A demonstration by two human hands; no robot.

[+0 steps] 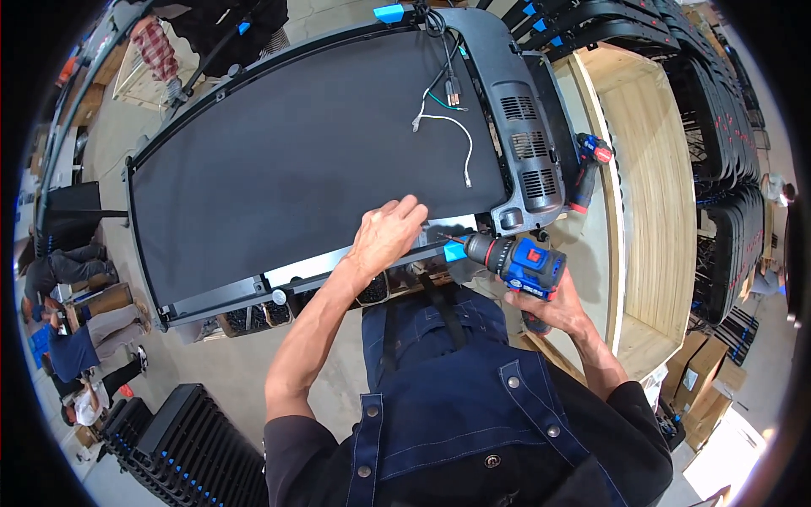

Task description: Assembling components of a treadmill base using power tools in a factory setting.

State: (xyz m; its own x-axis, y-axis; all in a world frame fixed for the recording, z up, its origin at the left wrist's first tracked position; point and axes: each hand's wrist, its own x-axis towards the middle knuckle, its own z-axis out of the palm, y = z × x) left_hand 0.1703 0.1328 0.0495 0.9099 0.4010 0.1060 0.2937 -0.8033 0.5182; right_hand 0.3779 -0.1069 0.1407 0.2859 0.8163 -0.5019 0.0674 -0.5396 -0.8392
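Note:
A treadmill base with a black belt lies in front of me, its grey motor cover at the right end. My right hand grips a blue and black cordless drill by its handle. The drill's bit points left at the near side rail, close to a blue corner piece. My left hand is over that rail and the belt's edge, left of the bit. Its fingers are curled together, and what they hold, if anything, is hidden. A power cord and a white wire lie on the belt.
A second drill lies right of the motor cover, beside a wooden crate. Black frames are stacked at the far right, more frames at lower left. Other people are at the left; a plaid sleeve shows beyond the treadmill.

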